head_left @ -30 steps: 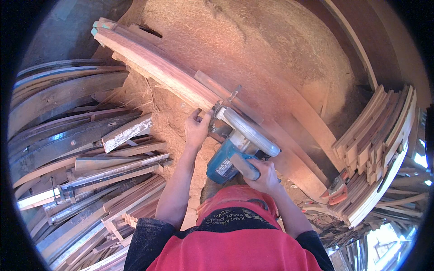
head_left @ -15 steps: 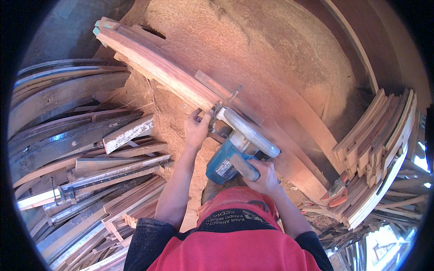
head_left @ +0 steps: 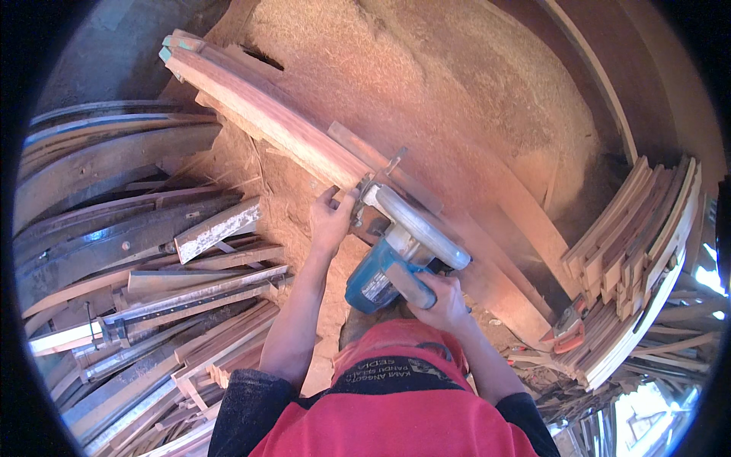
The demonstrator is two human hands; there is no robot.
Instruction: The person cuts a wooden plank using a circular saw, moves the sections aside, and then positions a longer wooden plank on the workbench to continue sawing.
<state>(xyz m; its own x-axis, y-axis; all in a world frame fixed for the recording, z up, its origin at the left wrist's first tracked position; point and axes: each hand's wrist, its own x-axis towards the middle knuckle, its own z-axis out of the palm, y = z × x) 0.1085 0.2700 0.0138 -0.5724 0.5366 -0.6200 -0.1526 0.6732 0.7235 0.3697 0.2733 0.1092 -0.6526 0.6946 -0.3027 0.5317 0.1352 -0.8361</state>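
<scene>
A blue-bodied circular saw (head_left: 373,280) with a silver blade guard (head_left: 422,227) rests on a long reddish wooden plank (head_left: 274,126), which slants from upper left toward lower right. My right hand (head_left: 444,305) is wrapped round the saw's rear handle. At the saw's front, my left hand (head_left: 332,221) has its fingers curled and closed at the near corner of the saw base, against the plank's near edge. The exact grip of these fingertips is partly hidden. The blade is hidden by the guard and the wood. A shorter wood strip (head_left: 352,141) lies along the plank's far side.
Curved boards and offcuts (head_left: 99,206) are piled at the left. At the right stands a stack of curved wooden pieces (head_left: 620,236), with an orange-and-grey tool (head_left: 569,327) beside it. Sawdust (head_left: 457,99) covers the ground beyond the plank.
The saw has crept very slightly toward the upper left along the plank, with both hands keeping their places on it. The whole view has shifted a little.
</scene>
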